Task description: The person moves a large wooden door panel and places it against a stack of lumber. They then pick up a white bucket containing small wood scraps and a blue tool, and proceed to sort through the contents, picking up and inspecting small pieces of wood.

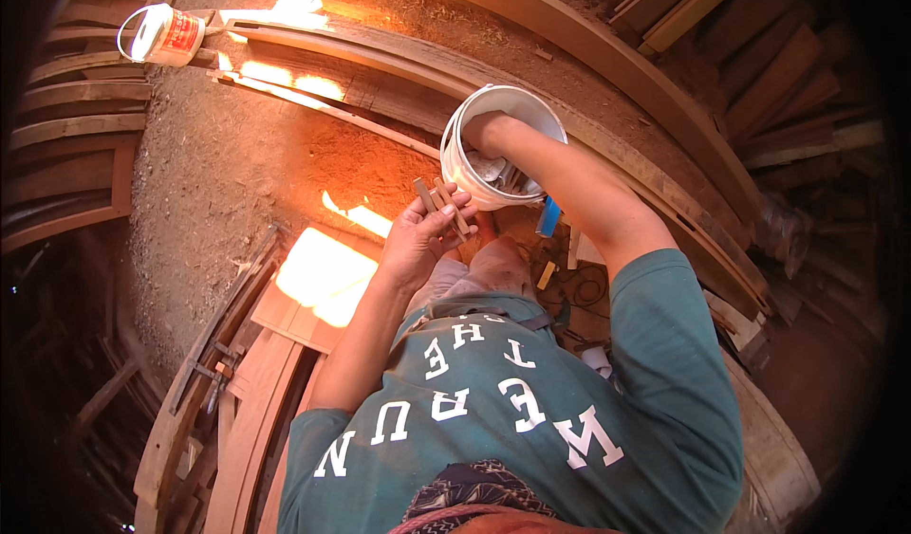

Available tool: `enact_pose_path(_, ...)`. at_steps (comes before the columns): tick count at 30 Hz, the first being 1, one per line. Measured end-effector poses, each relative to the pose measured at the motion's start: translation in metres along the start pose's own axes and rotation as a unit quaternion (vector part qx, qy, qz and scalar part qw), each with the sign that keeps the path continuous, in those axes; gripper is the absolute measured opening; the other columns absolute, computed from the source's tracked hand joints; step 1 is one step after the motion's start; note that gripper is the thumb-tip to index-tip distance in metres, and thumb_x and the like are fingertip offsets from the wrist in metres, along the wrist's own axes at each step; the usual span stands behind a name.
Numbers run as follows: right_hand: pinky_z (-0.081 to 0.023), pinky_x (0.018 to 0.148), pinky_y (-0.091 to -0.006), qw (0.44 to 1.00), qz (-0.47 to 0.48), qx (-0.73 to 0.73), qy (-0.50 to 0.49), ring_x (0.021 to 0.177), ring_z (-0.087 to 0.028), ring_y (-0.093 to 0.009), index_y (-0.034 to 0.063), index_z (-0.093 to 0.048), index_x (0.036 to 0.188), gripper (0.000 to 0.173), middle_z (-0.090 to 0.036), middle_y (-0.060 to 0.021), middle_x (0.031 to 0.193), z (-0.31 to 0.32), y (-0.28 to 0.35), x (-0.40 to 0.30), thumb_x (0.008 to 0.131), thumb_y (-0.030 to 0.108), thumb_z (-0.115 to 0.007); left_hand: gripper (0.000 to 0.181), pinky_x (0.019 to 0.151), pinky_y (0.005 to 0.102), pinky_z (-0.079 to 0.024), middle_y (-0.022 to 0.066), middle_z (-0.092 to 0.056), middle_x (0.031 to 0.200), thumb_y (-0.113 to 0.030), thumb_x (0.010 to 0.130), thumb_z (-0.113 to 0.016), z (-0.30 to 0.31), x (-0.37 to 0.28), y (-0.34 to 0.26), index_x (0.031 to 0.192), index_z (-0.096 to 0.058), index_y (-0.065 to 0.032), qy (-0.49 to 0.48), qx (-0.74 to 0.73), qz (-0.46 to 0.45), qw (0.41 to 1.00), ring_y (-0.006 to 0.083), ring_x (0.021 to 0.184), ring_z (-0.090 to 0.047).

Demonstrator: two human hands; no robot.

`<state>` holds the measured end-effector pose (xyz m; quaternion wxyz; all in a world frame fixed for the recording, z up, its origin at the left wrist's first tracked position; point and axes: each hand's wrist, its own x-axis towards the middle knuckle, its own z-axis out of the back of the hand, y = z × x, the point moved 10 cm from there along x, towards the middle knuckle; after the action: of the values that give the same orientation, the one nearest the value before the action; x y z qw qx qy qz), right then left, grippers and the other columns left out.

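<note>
My left hand (423, 232) holds a few short wooden sticks (443, 207) between thumb and fingers, just outside a white plastic bucket (466, 178). The bucket stands in front of me, with its mouth facing up toward me. Inside it my right hand (487, 130) reaches down; the fingers are hidden within, so what they touch does not show. Small wood pieces (514, 178) and a pale object (487, 167) lie in the bucket below my forearm.
Long wooden beams (370, 54) run behind the bucket. A second white bucket (167, 36) with a red label stands far left. Bar clamps (217, 374) and boards (263, 392) lie at my left. A blue object (548, 217) and a cable (587, 288) are near the bucket.
</note>
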<state>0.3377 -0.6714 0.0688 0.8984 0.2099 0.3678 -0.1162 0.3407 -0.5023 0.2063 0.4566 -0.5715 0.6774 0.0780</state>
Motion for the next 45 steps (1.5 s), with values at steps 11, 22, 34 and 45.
enact_pose_path(11, -0.051, 0.085, -0.0448, 0.972, -0.019, 0.188, -0.142, 0.102, -0.067, -0.037, 0.0070, -0.073, 0.107, 0.023, -0.071, -0.0195, 0.106, 0.056, -0.016, -0.077, 0.088, 0.019, -0.070, 0.039, 0.095, 0.0427, -0.057, 0.0104, -0.066, 0.109, -0.011, 0.099, -0.062, 0.003, 0.009, -0.013, 0.134, -0.052, 0.0001, -0.004, 0.008, -0.034, 0.999, 0.0230, 0.107, -0.065)
enact_pose_path(22, -0.052, 0.077, -0.0421, 0.920, 0.094, 0.316, -0.214, 0.085, -0.069, -0.032, 0.0016, -0.073, 0.099, 0.031, -0.071, -0.0192, 0.088, 0.141, 0.051, -0.172, 0.087, 0.030, -0.070, 0.028, 0.094, 0.0347, -0.053, 0.0079, -0.064, 0.108, -0.020, 0.104, -0.059, -0.043, 0.041, -0.065, 0.126, -0.053, -0.0051, 0.006, -0.031, -0.139, 0.990, 0.0174, 0.104, -0.063)
enact_pose_path(34, -0.057, 0.088, -0.0404, 0.996, -0.050, 0.001, -0.070, 0.107, -0.071, -0.029, 0.0120, -0.077, 0.111, 0.025, -0.073, -0.0140, 0.115, 0.028, -0.002, -0.030, 0.093, 0.019, -0.061, 0.014, 0.087, 0.0390, -0.055, 0.0003, -0.064, 0.087, -0.023, 0.105, -0.057, -0.002, 0.044, -0.055, 0.095, -0.058, -0.0140, 0.001, -0.030, -0.087, 0.996, 0.0158, 0.091, -0.066)
enact_pose_path(45, -0.053, 0.097, -0.0395, 0.996, 0.042, -0.015, -0.072, 0.113, -0.068, -0.028, 0.0239, -0.075, 0.118, 0.031, -0.071, -0.0095, 0.123, 0.006, 0.004, -0.007, 0.097, 0.036, -0.056, 0.017, 0.090, 0.0418, -0.056, 0.0042, -0.067, 0.096, -0.028, 0.104, -0.058, -0.009, 0.039, -0.029, 0.102, -0.058, -0.0110, 0.007, -0.013, -0.066, 0.998, 0.0198, 0.097, -0.067)
